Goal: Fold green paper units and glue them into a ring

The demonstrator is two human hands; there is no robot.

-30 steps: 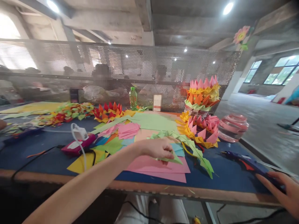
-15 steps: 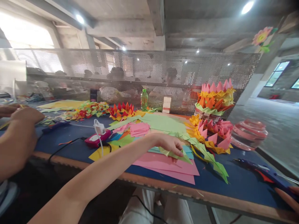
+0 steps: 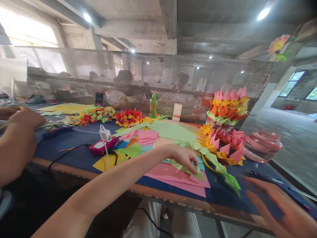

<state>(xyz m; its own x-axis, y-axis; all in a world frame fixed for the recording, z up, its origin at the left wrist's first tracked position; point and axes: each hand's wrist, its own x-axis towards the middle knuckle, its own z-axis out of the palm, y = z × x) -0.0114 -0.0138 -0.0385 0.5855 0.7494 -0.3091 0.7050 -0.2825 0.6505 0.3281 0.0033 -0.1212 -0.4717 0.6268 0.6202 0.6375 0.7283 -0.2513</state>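
Note:
My left hand (image 3: 185,159) reaches across the table with bent fingers on a folded light-green paper piece (image 3: 199,175), which lies over pink paper sheets (image 3: 173,178). My right hand (image 3: 279,201) is at the right, slightly blurred, its fingers apart and nothing between them. Just behind it lies a dark blue tool (image 3: 272,180) with a pointed tip, which looks like a hot glue gun; the hand partly covers it. A chain of folded green paper (image 3: 218,162) runs between my hands, beside pink and yellow folded-paper rings (image 3: 226,148).
A magenta power socket (image 3: 102,145) with a white plug and cables sits left of my forearm. Behind are green sheets (image 3: 173,130), a green bottle (image 3: 153,106) and a red paper ring (image 3: 130,117). A clear jar (image 3: 264,145) stands right. Another person's arm (image 3: 21,142) is at left.
My right hand has come in from the right edge, moving left over the table in front of the blue tool. My left hand stays on the green paper, shifted only slightly.

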